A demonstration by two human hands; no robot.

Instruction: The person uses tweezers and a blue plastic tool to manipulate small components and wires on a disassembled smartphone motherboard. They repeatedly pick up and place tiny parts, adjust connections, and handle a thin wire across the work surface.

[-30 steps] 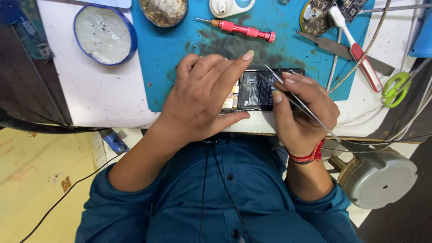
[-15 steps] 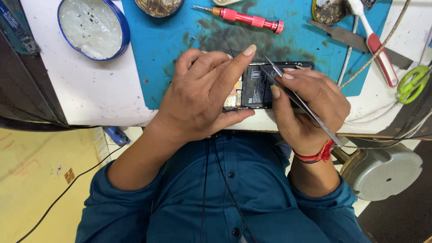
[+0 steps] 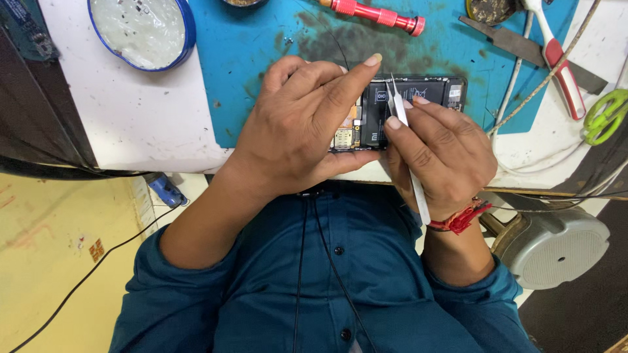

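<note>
A: Item one, opened phone (image 3: 418,98). Position?

B: I log it lying flat at the near edge of the blue mat (image 3: 261,59), back cover off, long axis running left to right across my view. My left hand (image 3: 307,124) lies over its left half, fingers curled down on it, forefinger stretched along the top edge.

A: Item two, right hand?

B: Right hand (image 3: 445,153) sits just right of centre, closed in a pinch on metal tweezers (image 3: 402,140). Their tips point away from me, into the phone's middle. That hand is nearer the exposed parts.

A: Surface and room?

B: White table (image 3: 131,124); round blue-rimmed dish (image 3: 140,29) far left, red screwdriver (image 3: 373,13) beyond the phone, green scissors (image 3: 605,114) and cables right. Crowded on that side.
</note>
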